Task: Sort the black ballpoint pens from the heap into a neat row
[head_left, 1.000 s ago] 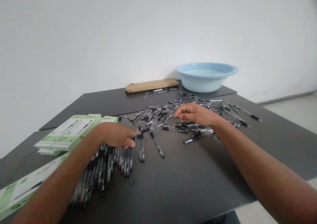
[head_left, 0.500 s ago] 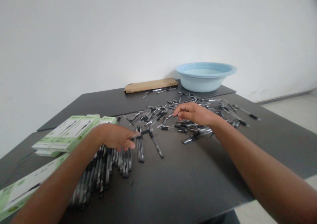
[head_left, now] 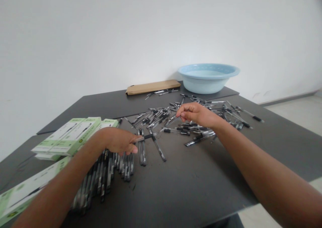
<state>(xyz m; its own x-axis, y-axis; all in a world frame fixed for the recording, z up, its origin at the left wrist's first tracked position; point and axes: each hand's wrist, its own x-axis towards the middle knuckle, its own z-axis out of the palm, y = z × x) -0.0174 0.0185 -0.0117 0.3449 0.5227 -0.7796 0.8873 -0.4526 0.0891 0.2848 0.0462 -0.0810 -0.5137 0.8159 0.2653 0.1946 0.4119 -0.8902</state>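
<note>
My left hand [head_left: 120,140] is closed around the rear of a clear pen [head_left: 148,136] with a black grip, its bare tip pointing right. Between the fingertips of my right hand [head_left: 193,114] is a small clear piece that looks like a pen cap [head_left: 172,121], its end a short gap from that tip. Below the left hand, pens [head_left: 103,174] lie side by side in a row, partly hidden by the forearm. Two or so pens [head_left: 142,150] lie beside the row, and one slanted pen [head_left: 158,145] lies right of them. Beneath and behind my right hand spreads a loose heap of pens [head_left: 157,116].
Green-and-white pen boxes [head_left: 77,135] are stacked at left, with another box [head_left: 27,189] nearer me. A flat brown cardboard piece [head_left: 153,87] and a light blue basin [head_left: 206,83] stand at the back of the dark table [head_left: 171,187], near the wall.
The pen in my left hand has shifted slightly right and up, with more of its barrel showing. My right hand stays nearly in place with the cap.
</note>
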